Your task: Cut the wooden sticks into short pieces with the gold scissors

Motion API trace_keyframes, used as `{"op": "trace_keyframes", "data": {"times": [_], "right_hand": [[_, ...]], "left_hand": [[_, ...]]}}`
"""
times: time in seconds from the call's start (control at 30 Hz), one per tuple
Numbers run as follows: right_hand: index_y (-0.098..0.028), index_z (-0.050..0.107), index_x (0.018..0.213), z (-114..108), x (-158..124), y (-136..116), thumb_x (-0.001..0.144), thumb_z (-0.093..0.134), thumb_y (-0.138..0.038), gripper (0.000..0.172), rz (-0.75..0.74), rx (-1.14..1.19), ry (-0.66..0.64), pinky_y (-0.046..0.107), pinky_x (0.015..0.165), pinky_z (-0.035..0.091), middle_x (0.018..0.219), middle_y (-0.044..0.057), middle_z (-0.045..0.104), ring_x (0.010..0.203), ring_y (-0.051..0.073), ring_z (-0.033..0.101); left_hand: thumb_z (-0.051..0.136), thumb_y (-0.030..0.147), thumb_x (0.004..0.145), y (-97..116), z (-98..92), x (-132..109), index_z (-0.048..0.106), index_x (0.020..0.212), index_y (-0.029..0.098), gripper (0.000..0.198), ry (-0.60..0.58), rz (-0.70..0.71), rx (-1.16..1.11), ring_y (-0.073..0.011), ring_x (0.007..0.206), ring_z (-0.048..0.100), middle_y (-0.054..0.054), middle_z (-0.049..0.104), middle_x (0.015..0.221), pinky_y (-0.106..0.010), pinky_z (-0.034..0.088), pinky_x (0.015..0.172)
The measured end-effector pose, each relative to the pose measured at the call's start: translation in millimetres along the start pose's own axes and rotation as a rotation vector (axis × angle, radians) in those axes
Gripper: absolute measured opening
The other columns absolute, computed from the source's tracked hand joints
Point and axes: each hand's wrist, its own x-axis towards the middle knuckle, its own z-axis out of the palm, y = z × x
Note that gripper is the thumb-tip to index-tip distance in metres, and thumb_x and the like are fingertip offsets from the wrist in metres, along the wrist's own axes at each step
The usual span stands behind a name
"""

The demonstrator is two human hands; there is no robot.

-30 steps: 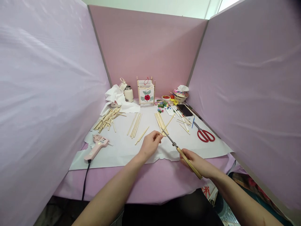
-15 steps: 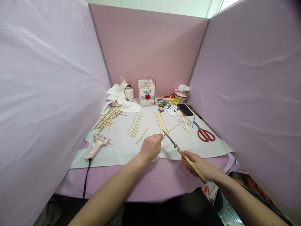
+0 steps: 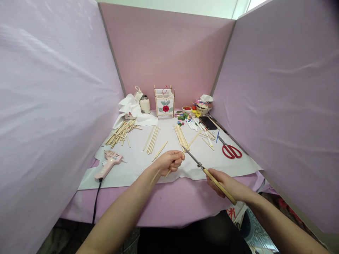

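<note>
My left hand (image 3: 171, 162) is closed around a thin wooden stick (image 3: 194, 139), which slants up to the right past the fingers. My right hand (image 3: 221, 181) grips the long yellowish handles of a pair of cutters (image 3: 202, 167). Their metal tip meets the stick just beyond my left fingertips; whether the blades are closed on it I cannot tell. Behind the tip lies a row of cut sticks (image 3: 180, 135) side by side. Another group of sticks (image 3: 153, 139) lies to the left, with a short pair (image 3: 160, 151) near my left hand.
At left are a pink glue gun (image 3: 109, 164) and a stick pile (image 3: 120, 134). A lantern with a red flower (image 3: 165, 106) stands at the back beside a cream jar (image 3: 145, 104). Red-handled scissors (image 3: 231, 151), a phone (image 3: 208, 123) and markers (image 3: 191, 124) lie at right.
My left hand has turned, showing its curled fingers, and the stick now points more steeply up. The cutters have shifted slightly right and down with my right hand.
</note>
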Motion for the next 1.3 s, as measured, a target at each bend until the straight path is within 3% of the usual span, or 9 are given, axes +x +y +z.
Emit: {"op": "trace_keyframes", "data": {"times": [0.17,0.3,0.5,0.67,0.77,0.83,1.07,1.17,1.3], "right_hand": [[-0.020,0.039,0.072,5.3,5.7,0.2,0.079,0.052,-0.035,0.022,0.097,0.130,-0.043,0.019,0.042,0.030,0.059,-0.005,0.041,0.045,0.007,0.039],[-0.020,0.039,0.073,9.8,6.5,0.9,0.081,0.047,-0.036,0.020,0.105,0.201,-0.099,0.019,0.037,0.027,0.056,-0.007,0.037,0.040,0.007,0.037],[-0.020,0.039,0.073,7.2,1.4,5.1,0.079,0.052,-0.037,0.022,0.137,0.124,-0.054,0.019,0.042,0.032,0.059,-0.005,0.041,0.045,0.007,0.039],[-0.020,0.038,0.074,-5.2,-9.0,2.7,0.082,0.049,-0.036,0.021,0.017,0.122,-0.117,0.019,0.043,0.033,0.060,-0.007,0.036,0.045,0.005,0.032],[-0.020,0.038,0.074,-8.6,-9.3,1.2,0.085,0.046,-0.035,0.021,-0.054,0.123,-0.139,0.019,0.044,0.032,0.058,-0.007,0.034,0.046,0.006,0.032],[-0.020,0.038,0.074,-6.5,-4.8,1.3,0.086,0.045,-0.036,0.021,-0.030,0.141,-0.118,0.019,0.044,0.033,0.057,-0.007,0.035,0.046,0.006,0.032],[-0.020,0.039,0.074,13.6,15.2,-2.8,0.081,0.049,-0.033,0.018,0.067,0.053,0.020,0.019,0.043,0.032,0.060,-0.004,0.042,0.049,0.008,0.040],[-0.020,0.041,0.073,16.3,14.6,-6.7,0.082,0.050,-0.036,0.021,0.059,0.031,0.029,0.019,0.045,0.032,0.061,-0.004,0.044,0.050,0.008,0.041],[-0.019,0.042,0.073,11.1,6.5,-10.2,0.082,0.051,-0.040,0.024,0.024,0.006,0.028,0.020,0.046,0.031,0.060,-0.004,0.043,0.051,0.008,0.037]], "left_hand": [[0.036,0.023,0.089,-19.0,19.6,5.8,0.054,0.074,0.016,0.025,0.593,0.329,0.986,-0.0117,0.058,0.046,-0.003,0.054,0.066,-0.023,0.032,0.054],[0.031,0.019,0.092,-31.6,27.9,8.5,0.058,0.087,0.016,0.028,0.668,0.316,1.390,-0.0160,0.069,0.055,-0.008,0.062,0.079,-0.026,0.034,0.058],[0.036,0.023,0.089,-18.2,25.2,5.1,0.056,0.072,0.017,0.027,0.528,0.292,0.869,-0.0108,0.056,0.046,-0.001,0.054,0.062,-0.024,0.034,0.056],[0.045,0.039,0.085,-0.3,8.7,-3.8,0.050,0.077,0.016,0.025,0.030,-0.004,-0.007,-0.0045,0.039,0.013,0.008,0.026,0.049,-0.019,0.012,0.038],[0.051,0.038,0.081,4.2,1.7,-6.8,0.049,0.076,0.015,0.023,-0.145,-0.080,-0.175,-0.0034,0.040,0.007,0.010,0.020,0.051,-0.018,0.007,0.038],[0.048,0.040,0.084,3.7,3.0,-5.7,0.051,0.079,0.015,0.026,-0.058,-0.029,-0.103,-0.0036,0.040,0.012,0.008,0.028,0.051,-0.018,0.012,0.039],[0.046,0.033,0.087,-9.4,21.6,2.7,0.057,0.075,0.018,0.022,0.711,0.382,0.831,-0.0114,0.061,0.045,0.000,0.055,0.066,-0.024,0.030,0.060],[0.040,0.028,0.088,-8.9,21.9,1.5,0.054,0.065,0.017,0.029,0.718,0.407,0.897,-0.0111,0.059,0.044,-0.001,0.052,0.061,-0.025,0.029,0.060],[0.044,0.031,0.086,-0.9,12.3,-3.5,0.055,0.070,0.016,0.025,0.480,0.292,0.464,-0.0075,0.049,0.038,0.002,0.047,0.054,-0.021,0.029,0.051]]}}
